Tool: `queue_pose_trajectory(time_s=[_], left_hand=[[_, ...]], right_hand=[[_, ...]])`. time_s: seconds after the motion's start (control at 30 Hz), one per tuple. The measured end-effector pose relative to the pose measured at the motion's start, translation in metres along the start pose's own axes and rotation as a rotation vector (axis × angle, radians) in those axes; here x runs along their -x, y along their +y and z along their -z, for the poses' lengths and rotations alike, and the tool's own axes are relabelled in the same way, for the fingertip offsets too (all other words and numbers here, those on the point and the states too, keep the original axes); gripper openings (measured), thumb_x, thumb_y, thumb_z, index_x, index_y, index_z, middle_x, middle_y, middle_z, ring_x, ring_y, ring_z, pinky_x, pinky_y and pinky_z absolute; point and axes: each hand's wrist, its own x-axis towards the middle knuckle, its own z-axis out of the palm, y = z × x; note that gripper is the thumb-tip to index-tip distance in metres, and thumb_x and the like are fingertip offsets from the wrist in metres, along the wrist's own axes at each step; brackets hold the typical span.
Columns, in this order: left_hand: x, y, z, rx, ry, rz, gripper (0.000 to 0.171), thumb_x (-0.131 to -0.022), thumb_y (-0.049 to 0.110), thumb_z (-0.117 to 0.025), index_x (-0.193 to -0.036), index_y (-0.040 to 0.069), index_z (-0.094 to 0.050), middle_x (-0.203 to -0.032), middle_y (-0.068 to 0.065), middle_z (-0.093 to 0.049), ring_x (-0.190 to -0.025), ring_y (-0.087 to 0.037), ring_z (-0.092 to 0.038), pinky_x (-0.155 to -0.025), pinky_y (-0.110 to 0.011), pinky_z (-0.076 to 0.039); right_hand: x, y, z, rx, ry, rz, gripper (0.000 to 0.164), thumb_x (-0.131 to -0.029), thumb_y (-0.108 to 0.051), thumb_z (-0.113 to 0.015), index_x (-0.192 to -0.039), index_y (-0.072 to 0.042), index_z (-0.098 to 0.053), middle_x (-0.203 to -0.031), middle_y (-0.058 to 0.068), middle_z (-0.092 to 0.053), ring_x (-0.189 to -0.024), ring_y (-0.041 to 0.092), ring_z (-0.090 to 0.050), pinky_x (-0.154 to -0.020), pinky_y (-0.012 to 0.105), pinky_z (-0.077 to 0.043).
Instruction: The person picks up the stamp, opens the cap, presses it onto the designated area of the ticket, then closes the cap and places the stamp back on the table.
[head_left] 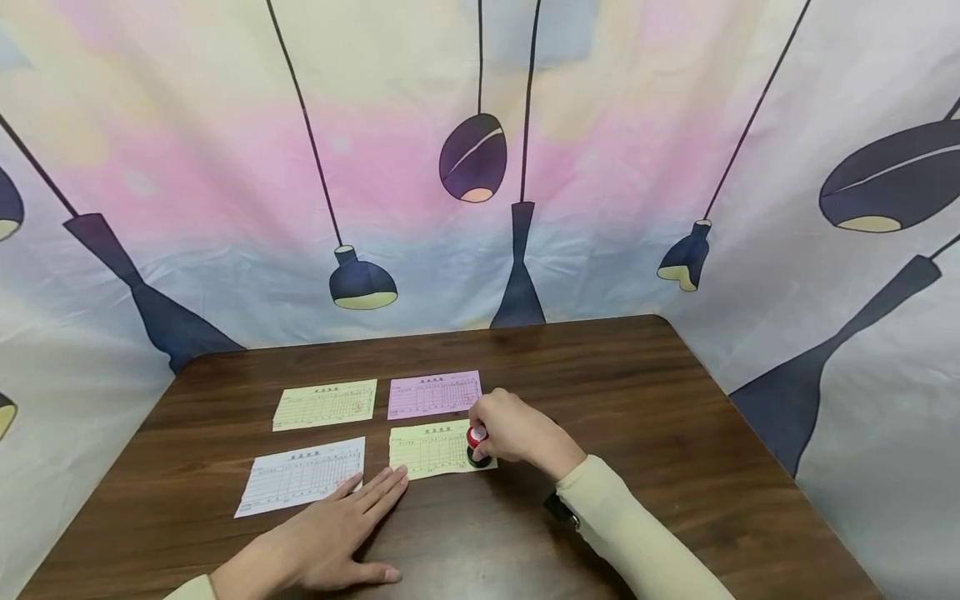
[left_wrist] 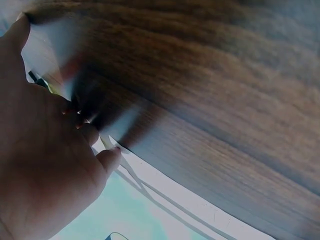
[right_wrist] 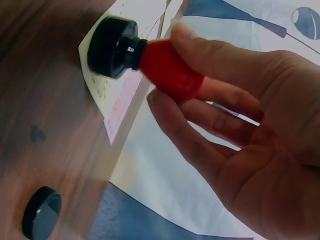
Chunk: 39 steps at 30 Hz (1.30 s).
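My right hand (head_left: 517,429) pinches the red handle of a stamp (right_wrist: 170,67) between thumb and fingers. The stamp's round black base rests at the right end of the front yellow printed slip (head_left: 427,450). Flat on the table, my left hand (head_left: 330,529) has its fingers straight, with fingertips at that slip's lower left edge. One of its fingers lies over the right corner of a white slip (head_left: 300,475). Behind are a pink slip (head_left: 427,397) and another yellow slip (head_left: 322,406). Faint red marks show on the right part of these three.
A round black cap (right_wrist: 42,212) lies on the table in the right wrist view; I cannot make it out in the head view. The brown wooden table (head_left: 637,400) ends against a curtain (head_left: 405,192) printed with hanging lamps.
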Motion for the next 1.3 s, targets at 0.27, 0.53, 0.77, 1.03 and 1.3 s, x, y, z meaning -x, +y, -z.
queue_pose_trajectory(time_s=[0.27,0.53,0.77,1.03,1.3], left_hand=[[0.0,0.0,-0.001,0.023,0.012,0.001,0.109,-0.091,0.086,-0.046,-0.169,0.012,-0.024,-0.177,-0.006,-0.024,-0.161,-0.032,-0.032,-0.123,-0.065,-0.034],[0.001,-0.001,0.0,0.04,0.001,0.002,0.109,-0.091,0.085,-0.047,-0.17,0.014,-0.021,-0.177,-0.006,-0.022,-0.161,-0.03,-0.031,-0.123,-0.065,-0.034],[0.001,0.001,0.003,0.067,-0.037,0.019,0.11,-0.09,0.085,-0.05,-0.169,0.014,-0.022,-0.178,-0.005,-0.021,-0.162,-0.031,-0.029,-0.123,-0.066,-0.033],[0.002,0.0,0.002,0.08,-0.03,0.033,0.108,-0.089,0.085,-0.053,-0.168,0.015,-0.028,-0.176,-0.005,-0.027,-0.161,-0.028,-0.033,-0.125,-0.066,-0.03],[-0.01,0.0,0.013,-0.038,0.047,0.009,0.085,-0.098,0.074,-0.053,-0.156,0.011,-0.05,-0.162,-0.009,-0.05,-0.152,-0.035,-0.046,-0.123,-0.058,-0.039]], right_hand=[[-0.002,0.0,-0.001,0.02,-0.016,-0.02,0.025,-0.082,-0.021,-0.093,-0.077,-0.012,-0.07,-0.068,-0.005,-0.059,-0.061,0.007,-0.05,-0.055,0.02,-0.043],[0.002,0.006,0.007,0.02,-0.05,0.063,0.024,-0.085,-0.023,-0.09,-0.089,-0.01,-0.07,-0.076,-0.003,-0.063,-0.066,0.005,-0.053,-0.058,0.018,-0.047],[0.013,0.029,0.038,-0.186,0.033,0.09,0.021,-0.086,-0.023,-0.089,-0.097,-0.015,-0.073,-0.085,-0.007,-0.069,-0.077,0.006,-0.061,-0.07,0.023,-0.054],[0.029,0.065,0.046,-0.33,0.112,-0.028,0.02,-0.087,-0.024,-0.087,-0.101,-0.018,-0.075,-0.089,-0.006,-0.073,-0.082,0.01,-0.066,-0.074,0.027,-0.057],[0.048,0.1,0.053,-0.399,0.218,-0.094,0.023,-0.089,-0.027,-0.086,-0.108,-0.019,-0.075,-0.098,-0.003,-0.074,-0.088,0.015,-0.068,-0.08,0.03,-0.059]])
